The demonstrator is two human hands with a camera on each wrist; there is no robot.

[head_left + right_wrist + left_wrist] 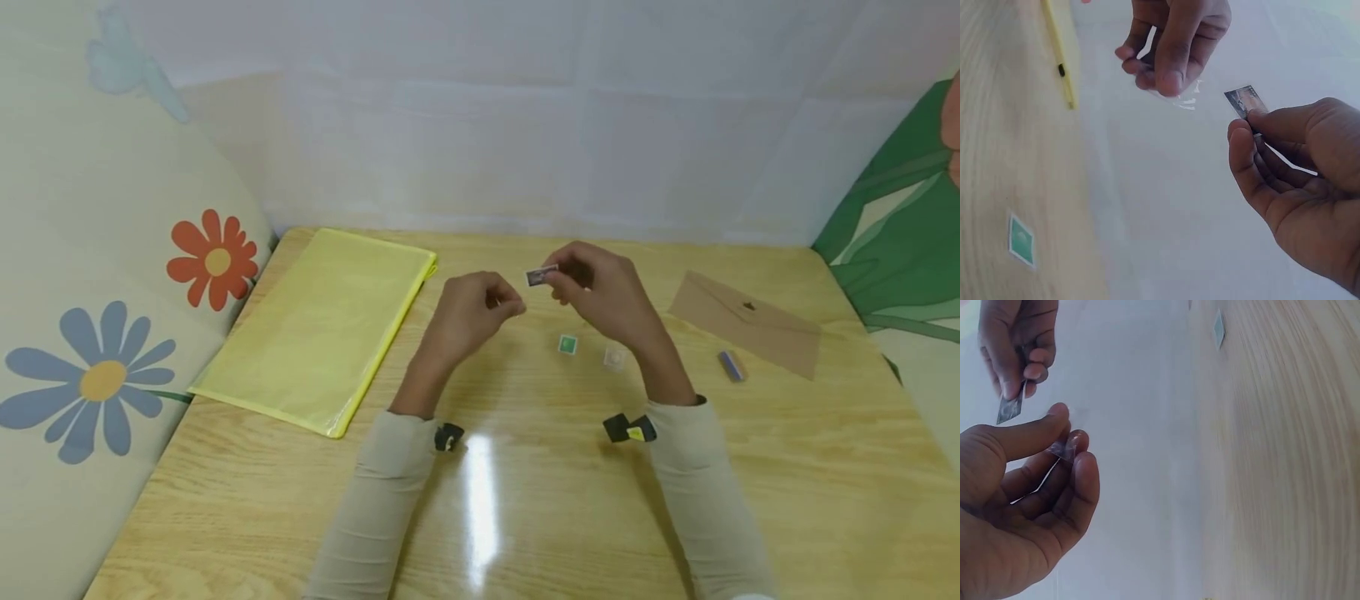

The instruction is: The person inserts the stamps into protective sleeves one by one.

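Note:
Between thumb and fingertips, my right hand (600, 287) pinches a small dark postage stamp (542, 276) with a pale border, held above the table. My left hand (476, 312) is just to its left, a short gap away. It pinches a small piece of clear plastic film (1063, 450), whose shiny edge (1186, 102) pokes out below the fingers in the right wrist view. Below the hands, a green stamp (567, 344) lies on the table, and a pale stamp (614, 357) lies right of it, near the right wrist.
A yellow zip folder (315, 333) lies flat at the left of the wooden table (555, 517). On the right are a brown envelope (750, 325) and a small blue-and-orange eraser-like block (731, 367). Flowered cushions (101, 379) flank the table; white cloth (487, 125) hangs behind.

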